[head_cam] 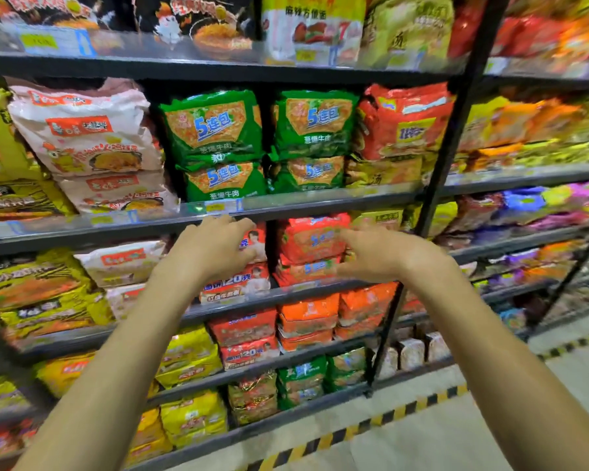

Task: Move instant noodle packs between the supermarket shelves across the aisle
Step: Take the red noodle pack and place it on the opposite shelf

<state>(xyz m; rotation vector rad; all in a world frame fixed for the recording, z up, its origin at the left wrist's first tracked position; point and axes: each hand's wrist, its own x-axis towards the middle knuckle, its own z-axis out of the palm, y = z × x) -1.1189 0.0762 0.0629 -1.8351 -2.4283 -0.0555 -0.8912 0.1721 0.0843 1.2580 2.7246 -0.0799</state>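
Note:
Both my arms reach out toward a shelf of instant noodle multipacks. My left hand (pixel 215 246) is spread, fingers apart, in front of a red-and-white noodle pack (pixel 252 243), and holds nothing. My right hand (pixel 376 254) hovers with its fingers curled apart just right of a stack of red noodle packs (pixel 312 237); it grips nothing. Whether either hand touches a pack is unclear. Green noodle packs (pixel 215 127) fill the shelf above, beside pink-white packs (pixel 85 137) and a red pack (pixel 405 120).
Dark metal shelf boards (pixel 320 198) run across at several heights, with a black upright post (pixel 456 113) to the right. Yellow packs (pixel 34 290) sit at the left, orange ones (pixel 320 314) below. A yellow-black hazard strip (pixel 371 426) marks the floor edge.

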